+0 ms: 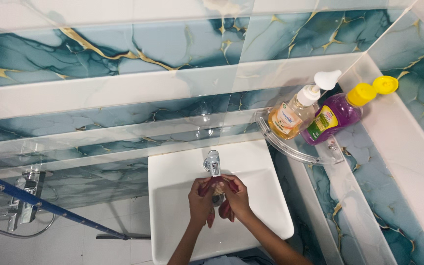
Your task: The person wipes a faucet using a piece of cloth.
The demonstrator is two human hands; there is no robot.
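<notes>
In the head view, the left hand [201, 200] and the right hand [235, 197] are seen pressed together, fingers curled against each other, under the chrome tap [213, 162] above the white basin [172, 196], while two bottles are kept on the corner shelf [290, 149].

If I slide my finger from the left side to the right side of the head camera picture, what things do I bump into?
Blue pole → white sink → left hand → right hand → orange pump bottle → purple bottle with yellow cap. The tap sits above the joined hands, so its place is left out.
</notes>
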